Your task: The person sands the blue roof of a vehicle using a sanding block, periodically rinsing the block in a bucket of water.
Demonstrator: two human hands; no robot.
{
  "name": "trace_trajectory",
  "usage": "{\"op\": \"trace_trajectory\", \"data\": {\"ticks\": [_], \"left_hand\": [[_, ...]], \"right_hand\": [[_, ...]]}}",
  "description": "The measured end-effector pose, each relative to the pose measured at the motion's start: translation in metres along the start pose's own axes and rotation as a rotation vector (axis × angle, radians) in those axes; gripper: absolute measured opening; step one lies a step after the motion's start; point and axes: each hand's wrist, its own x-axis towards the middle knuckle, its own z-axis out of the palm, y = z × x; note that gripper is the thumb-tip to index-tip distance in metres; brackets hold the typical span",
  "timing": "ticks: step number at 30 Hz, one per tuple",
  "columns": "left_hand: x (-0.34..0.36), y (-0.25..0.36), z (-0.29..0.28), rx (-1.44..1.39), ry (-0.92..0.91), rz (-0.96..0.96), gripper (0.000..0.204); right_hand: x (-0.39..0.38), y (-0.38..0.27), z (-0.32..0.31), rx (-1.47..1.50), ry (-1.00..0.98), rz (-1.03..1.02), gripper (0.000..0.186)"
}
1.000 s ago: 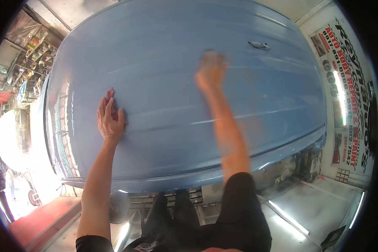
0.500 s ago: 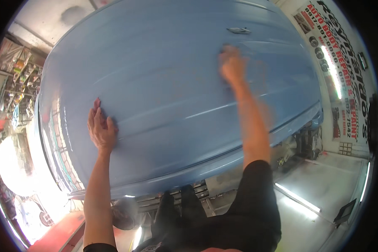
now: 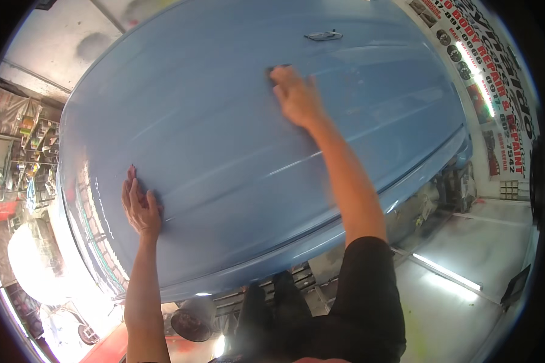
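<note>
A broad blue car body panel (image 3: 218, 115) spreads out in front of me, smooth, with long raised creases. My left hand (image 3: 142, 209) rests on its left part, fingers bent over a dark red piece that looks like cloth (image 3: 132, 172). Only the tip and an edge of that piece show. Farther off, right of the middle, my right hand (image 3: 297, 100) presses a small dark pad (image 3: 280, 68) against the panel. Motion smears this hand a little, and most of the pad is under the fingers. Beyond it, a slim grey piece (image 3: 324, 36) is on the panel.
Cluttered shelves (image 3: 39, 145) stand at the left, beside bright glare. A printed banner (image 3: 484, 78) hangs on the right wall. Below the panel's near edge are a dark round container (image 3: 191, 323) and a pale floor (image 3: 448, 327) with a light strip's reflection.
My right hand has swept left across the panel with the dark pad. The left hand stays at nearly the same spot with the red cloth. The whole view has tilted slightly.
</note>
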Motion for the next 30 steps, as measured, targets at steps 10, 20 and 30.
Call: {"op": "trace_trajectory", "data": {"ticks": [10, 20, 30], "left_hand": [[0.001, 0.012, -0.007, -0.017, 0.013, 0.008, 0.047], [0.002, 0.011, -0.002, -0.059, 0.03, 0.043, 0.048], [0.002, 0.011, -0.014, -0.035, 0.008, -0.045, 0.053]], "right_hand": [[0.007, 0.015, 0.012, -0.056, -0.071, 0.196, 0.052], [0.006, -0.007, 0.033, -0.117, 0.103, -0.004, 0.04], [0.011, -0.035, 0.0, -0.008, -0.012, 0.16, 0.041]]}}
